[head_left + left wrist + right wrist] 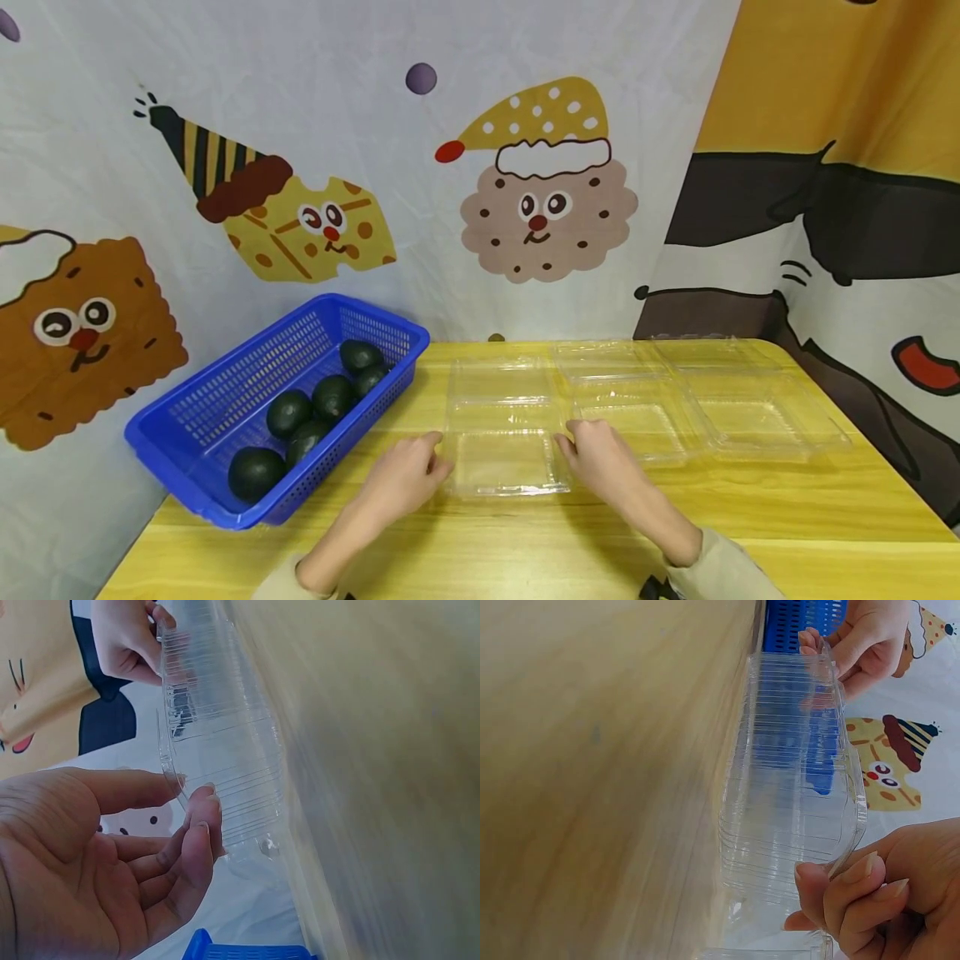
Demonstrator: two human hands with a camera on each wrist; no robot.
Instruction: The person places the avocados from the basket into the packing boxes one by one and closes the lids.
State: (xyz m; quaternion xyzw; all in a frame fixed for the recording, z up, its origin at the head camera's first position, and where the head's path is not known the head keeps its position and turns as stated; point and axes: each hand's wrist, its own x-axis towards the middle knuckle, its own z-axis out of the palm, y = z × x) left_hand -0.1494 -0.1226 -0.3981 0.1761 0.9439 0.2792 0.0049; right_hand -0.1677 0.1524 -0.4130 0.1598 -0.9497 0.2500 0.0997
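An open, hinged clear plastic container point(506, 467) lies on the wooden table in front of me, its lid part point(501, 379) folded back on the far side. My left hand point(405, 477) pinches the container's left rim between thumb and fingers, as the left wrist view shows up close. On the opposite side, my right hand point(602, 461) grips the right rim with curled fingers point(855, 889). In both wrist views the ribbed side wall point(780, 772) of the container stands between the two hands. Nothing lies inside it.
A blue plastic basket point(225, 400) stands at the left, holding several dark green round fruits point(257, 473), possibly avocados. More open clear containers, one point(637, 425) beside my right hand and another point(757, 417) farther right, lie on the table point(487, 550). A cartoon-printed cloth point(420, 208) hangs behind.
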